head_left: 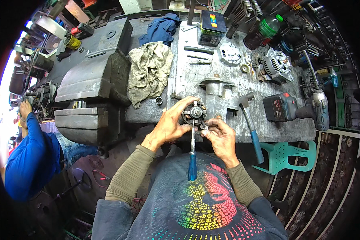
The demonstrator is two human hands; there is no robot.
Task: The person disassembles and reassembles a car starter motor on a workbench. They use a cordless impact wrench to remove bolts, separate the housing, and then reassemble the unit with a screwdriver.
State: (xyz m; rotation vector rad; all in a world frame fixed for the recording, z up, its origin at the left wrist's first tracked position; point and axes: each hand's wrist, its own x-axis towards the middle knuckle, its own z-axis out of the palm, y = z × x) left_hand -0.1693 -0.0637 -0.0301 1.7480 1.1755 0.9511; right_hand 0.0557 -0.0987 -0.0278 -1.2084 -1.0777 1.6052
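My left hand (170, 122) is closed round a round, dark motor part (196, 111) with a shaft end in its middle, at the bench's near edge. A screwdriver (193, 166) with a blue handle stands against this part, its tip at the lower rim. Its handle lies against my shirt, with no palm round it. My right hand (221, 140) is closed beside the screwdriver's shank, thumb and fingertips pinched at the part's lower right rim. What those fingertips hold is too small to make out.
A large bench vise (86, 80) stands left, beside a crumpled rag (150, 72). On the metal bench lie a hammer (250, 124), a cordless impact wrench (304, 108) and alternator housings (230, 55). A green plastic stool (286, 156) is right. Another person's blue sleeve (34, 140) shows far left.
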